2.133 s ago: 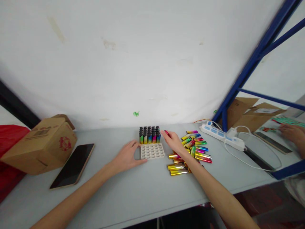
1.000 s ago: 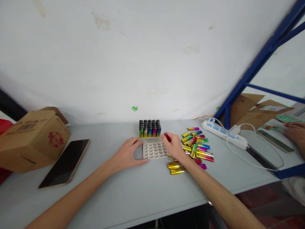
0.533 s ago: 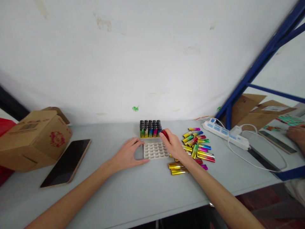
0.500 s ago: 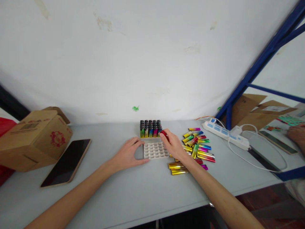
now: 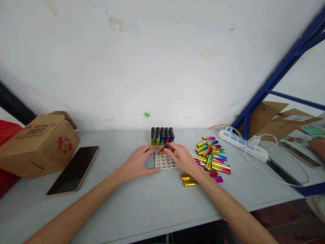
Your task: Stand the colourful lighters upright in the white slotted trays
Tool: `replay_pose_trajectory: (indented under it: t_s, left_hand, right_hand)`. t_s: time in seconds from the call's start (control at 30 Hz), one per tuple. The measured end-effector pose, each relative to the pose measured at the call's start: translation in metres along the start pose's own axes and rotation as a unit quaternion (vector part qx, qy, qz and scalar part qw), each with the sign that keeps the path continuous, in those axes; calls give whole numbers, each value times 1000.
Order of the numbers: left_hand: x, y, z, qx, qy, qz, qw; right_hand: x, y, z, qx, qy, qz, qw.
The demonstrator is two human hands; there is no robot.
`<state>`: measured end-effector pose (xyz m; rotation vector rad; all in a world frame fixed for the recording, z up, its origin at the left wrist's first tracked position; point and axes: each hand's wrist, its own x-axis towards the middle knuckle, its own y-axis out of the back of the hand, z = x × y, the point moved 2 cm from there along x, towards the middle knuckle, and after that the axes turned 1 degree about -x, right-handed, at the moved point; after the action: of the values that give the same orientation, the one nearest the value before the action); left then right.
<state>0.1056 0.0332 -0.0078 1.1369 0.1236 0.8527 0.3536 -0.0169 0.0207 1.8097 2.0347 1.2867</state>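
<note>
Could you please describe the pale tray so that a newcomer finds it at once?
Start at the long grey table against the white wall, and find the upright black-topped lighters. Just in front of them, touched by the left hand and partly hidden by the right hand, lies the tray. Unlike the colourful lighters, it is pale and flat, with rows of hollows.

1. The right hand point(image 5: 181, 157) has swung toward the left hand point(image 5: 137, 162), over the white holed tray point(image 5: 164, 163).
2. Its red-and-gold lighter point(image 5: 163, 149) now slants, gold end toward the left hand.
3. Ahead of both hands, a narrow gap has opened between tray and upright lighters point(image 5: 162, 137).
</note>
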Motion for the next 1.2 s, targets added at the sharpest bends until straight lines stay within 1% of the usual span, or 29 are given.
replay_pose_trajectory:
  t_s: [0.17, 0.3, 0.4, 0.5, 0.57, 0.67, 0.73, 0.8, 0.87, 0.93, 1.0, 1.07, 1.13, 1.2]
  left_hand:
    - [-1, 0, -1, 8, -9, -1, 1000]
    - [0, -1, -4, 10, -7, -3, 1000]
    - [1, -2, -6, 13, -2, -10, 1000]
    - [1, -2, -7, 14, 1, -11, 1000]
    - [1, -2, -7, 13, 3, -9, 1000]
    - [1, -1, -6, 11, 5, -8, 1000]
    - [1, -1, -6, 10, 2, -9, 1000]
    - [1, -1, -5, 8, -3, -12, 1000]
    - [1, -1, -5, 9, -5, -13, 1000]
    - [1, -1, -6, 9, -5, -10, 1000]
    - [1, -1, -6, 8, -7, -8, 1000]
    - [1, -1, -6, 5, -8, -12, 1000]
    - [1, -1, -5, 4, -6, -17, 1000]
    - [1, -1, -5, 4, -3, -17, 1000]
  right_hand:
    - [4, -11, 4, -72, 9, -54, 996]
    - [15, -20, 3, -134, 18, -64, 989]
    - [23, -28, 1, -172, 8, -85, 981]
    - [22, -28, -3, -187, 11, -114, 976]
    - [17, -17, -5, -180, 15, -104, 978]
    - [5, 15, 3, -183, -5, -68, 981]
    - [-5, 43, 21, -225, -20, -51, 973]
    - [-14, 70, 46, -271, -31, -30, 962]
    - [-21, 94, 73, -305, -54, -33, 950]
    - [-26, 110, 94, -323, -86, -43, 942]
    - [-28, 118, 106, -324, -128, -65, 935]
    - [-28, 119, 110, -318, -164, -81, 930]
    - [-26, 117, 108, -311, -177, -86, 930]
    - [-24, 115, 106, -305, -167, -86, 934]
